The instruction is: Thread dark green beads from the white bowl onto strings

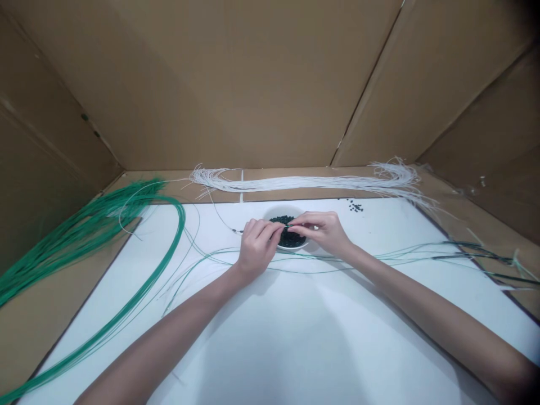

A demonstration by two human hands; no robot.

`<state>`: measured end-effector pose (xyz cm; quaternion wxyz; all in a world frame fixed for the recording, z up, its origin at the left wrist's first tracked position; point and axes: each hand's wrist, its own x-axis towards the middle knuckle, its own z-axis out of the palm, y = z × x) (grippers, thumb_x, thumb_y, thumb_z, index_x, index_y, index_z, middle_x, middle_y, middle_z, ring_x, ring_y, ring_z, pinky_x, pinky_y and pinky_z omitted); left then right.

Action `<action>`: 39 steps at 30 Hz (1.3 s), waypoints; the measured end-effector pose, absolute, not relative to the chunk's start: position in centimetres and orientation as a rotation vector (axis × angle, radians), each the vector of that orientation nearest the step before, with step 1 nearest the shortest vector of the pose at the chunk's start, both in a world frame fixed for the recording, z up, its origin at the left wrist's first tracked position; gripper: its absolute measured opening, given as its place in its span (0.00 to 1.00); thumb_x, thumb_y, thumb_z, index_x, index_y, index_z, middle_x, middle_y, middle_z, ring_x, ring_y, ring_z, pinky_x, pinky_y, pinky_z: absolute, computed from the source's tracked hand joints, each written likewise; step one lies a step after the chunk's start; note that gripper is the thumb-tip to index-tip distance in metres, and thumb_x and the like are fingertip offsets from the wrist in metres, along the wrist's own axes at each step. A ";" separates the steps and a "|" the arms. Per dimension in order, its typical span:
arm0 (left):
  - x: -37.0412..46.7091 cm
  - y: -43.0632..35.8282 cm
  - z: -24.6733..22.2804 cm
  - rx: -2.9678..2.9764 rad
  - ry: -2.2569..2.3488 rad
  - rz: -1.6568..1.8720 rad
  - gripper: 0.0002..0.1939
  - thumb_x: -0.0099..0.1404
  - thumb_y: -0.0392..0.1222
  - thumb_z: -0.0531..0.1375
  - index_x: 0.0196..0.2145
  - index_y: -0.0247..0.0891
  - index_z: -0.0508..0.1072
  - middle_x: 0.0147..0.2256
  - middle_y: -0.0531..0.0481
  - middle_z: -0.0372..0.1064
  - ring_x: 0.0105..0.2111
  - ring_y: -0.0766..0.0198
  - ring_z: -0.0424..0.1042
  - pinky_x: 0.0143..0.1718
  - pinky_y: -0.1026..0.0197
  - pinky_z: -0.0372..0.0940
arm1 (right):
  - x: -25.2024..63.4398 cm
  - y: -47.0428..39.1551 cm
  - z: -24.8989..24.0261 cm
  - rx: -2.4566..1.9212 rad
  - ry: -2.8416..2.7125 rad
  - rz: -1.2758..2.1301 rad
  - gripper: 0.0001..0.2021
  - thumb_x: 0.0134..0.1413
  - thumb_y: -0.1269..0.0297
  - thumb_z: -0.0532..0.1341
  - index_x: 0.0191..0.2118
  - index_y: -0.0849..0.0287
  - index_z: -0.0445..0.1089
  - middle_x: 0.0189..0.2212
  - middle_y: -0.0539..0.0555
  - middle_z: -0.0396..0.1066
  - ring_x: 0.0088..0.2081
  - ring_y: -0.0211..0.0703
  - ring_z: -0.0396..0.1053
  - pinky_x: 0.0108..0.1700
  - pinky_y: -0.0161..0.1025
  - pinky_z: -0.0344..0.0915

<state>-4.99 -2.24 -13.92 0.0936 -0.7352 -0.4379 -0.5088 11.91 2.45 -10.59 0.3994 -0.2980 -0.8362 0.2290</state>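
Note:
Both my hands meet over the near part of a white bowl [274, 211] filled with small dark beads [291, 239]. My left hand [258, 246] is closed in a pinch on a thin white string [219, 214], which trails from its left side toward the back and carries a few dark beads [237, 231] near my knuckles. Fingertip to fingertip with it, my right hand [324, 229] pinches a tiny piece, whitish and green, too small to name. Thin green strings [304, 272] pass across the table beneath my wrists.
A bundle of white strings [295, 183] lies along the back. Green strings [101, 225] are heaped at the left, with a thick loop [169, 247] curving forward. Loose beads [356, 207] sit right of the bowl. Dark-beaded strands [468, 256] lie at right. Cardboard walls [236, 84] surround the white table [270, 349].

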 end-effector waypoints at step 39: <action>-5.0 -2.3 -13.9 -2.173 -1.295 -1.485 0.05 0.58 0.32 0.55 0.34 0.35 0.69 0.29 0.48 0.69 0.28 0.65 0.63 0.32 0.61 0.58 | 11.9 2.4 -10.7 -0.546 -2.171 0.172 0.05 0.50 0.68 0.58 0.32 0.60 0.71 0.24 0.53 0.73 0.25 0.36 0.66 0.29 0.35 0.66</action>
